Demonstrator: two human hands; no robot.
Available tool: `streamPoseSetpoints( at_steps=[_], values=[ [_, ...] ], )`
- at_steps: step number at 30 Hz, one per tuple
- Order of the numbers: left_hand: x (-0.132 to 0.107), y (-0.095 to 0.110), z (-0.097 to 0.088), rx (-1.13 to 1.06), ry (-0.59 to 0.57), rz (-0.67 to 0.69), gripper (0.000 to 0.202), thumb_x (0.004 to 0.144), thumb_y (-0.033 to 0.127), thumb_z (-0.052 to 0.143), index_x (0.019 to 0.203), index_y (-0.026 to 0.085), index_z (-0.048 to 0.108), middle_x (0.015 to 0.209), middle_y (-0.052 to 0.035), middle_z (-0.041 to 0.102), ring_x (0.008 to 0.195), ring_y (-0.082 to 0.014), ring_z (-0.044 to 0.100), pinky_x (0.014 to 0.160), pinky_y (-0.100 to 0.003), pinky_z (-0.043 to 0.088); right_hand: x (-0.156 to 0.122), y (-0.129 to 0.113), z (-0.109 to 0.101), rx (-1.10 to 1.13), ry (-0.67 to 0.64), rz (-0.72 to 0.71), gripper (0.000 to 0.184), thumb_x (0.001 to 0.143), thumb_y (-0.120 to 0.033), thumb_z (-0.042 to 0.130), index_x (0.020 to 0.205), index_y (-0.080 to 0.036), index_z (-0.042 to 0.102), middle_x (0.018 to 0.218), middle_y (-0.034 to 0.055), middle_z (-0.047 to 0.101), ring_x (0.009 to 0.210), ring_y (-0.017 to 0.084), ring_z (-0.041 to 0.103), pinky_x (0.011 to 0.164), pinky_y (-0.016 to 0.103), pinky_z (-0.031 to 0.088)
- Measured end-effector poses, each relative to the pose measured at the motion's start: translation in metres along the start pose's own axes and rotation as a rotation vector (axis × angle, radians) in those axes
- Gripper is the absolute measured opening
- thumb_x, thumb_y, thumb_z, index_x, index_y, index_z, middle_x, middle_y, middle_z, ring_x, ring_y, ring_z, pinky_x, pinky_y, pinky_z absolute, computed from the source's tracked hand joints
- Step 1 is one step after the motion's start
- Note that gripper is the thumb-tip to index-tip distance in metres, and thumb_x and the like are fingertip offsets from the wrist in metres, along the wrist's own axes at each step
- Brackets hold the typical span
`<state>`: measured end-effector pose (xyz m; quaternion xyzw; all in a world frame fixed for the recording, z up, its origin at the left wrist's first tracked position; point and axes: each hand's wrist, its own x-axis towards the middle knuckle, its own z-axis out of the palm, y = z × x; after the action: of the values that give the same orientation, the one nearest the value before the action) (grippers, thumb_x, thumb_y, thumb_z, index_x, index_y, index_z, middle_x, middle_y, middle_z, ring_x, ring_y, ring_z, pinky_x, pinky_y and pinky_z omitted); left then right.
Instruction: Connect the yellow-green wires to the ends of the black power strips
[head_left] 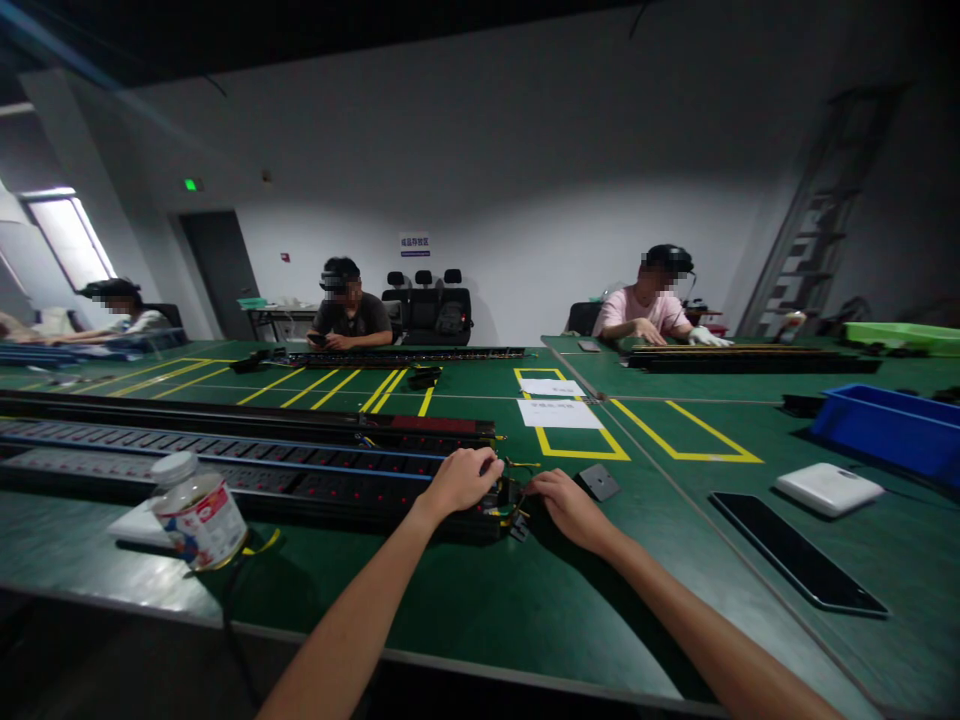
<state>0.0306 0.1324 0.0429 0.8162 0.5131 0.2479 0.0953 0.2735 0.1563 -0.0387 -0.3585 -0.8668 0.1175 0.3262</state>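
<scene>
Long black rails (300, 492) with rows of small red marks and blue strips lie across the table from the left. My left hand (463, 480) rests over the right end of the nearest rail, its fingers curled round it. Thin wires (517, 502), some yellow-green, come out of that end. Close beside them my right hand (564, 502) has its fingers pinched together at the wires; the fingertips are small and dim. A small grey metal bracket (519, 528) hangs or lies just below the wires. Behind my right hand is a black square plate (598, 482) with a hole.
A clear jar (201, 515) with a white lid stands at the left front. To the right lie a black phone (796, 552), a white box (829, 489) and a blue bin (892, 430). White papers (561, 414) lie beyond my hands. Several people sit across the green table (465, 610).
</scene>
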Motion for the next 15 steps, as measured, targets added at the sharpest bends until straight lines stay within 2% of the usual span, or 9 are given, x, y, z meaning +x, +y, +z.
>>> streamPoseSetpoints(
  at_steps=[4,15],
  values=[
    [0.0002,0.0008,-0.0002,0.022,-0.003,-0.007,0.040,0.102,0.047,0.042,0.096,0.022,0.073,0.096,-0.0088,0.077,0.092,-0.0228,0.070,0.080,-0.028,0.047,-0.0001,0.0037,0.0019,-0.014,-0.014,-0.026,0.046,0.084,0.001,0.040,0.097,-0.020,0.078,0.107,0.0107,0.071,0.102,0.024,0.060,0.093,0.038,0.050],
    [0.0056,-0.0012,-0.0010,0.046,-0.011,0.017,0.041,0.102,0.047,0.041,0.093,0.023,0.073,0.093,-0.0056,0.077,0.087,-0.0209,0.070,0.076,-0.027,0.046,0.0022,-0.0009,-0.0050,-0.112,-0.057,-0.061,0.052,0.084,0.006,0.041,0.110,-0.020,0.078,0.110,0.0092,0.069,0.100,0.021,0.056,0.091,0.034,0.048]
  ],
)
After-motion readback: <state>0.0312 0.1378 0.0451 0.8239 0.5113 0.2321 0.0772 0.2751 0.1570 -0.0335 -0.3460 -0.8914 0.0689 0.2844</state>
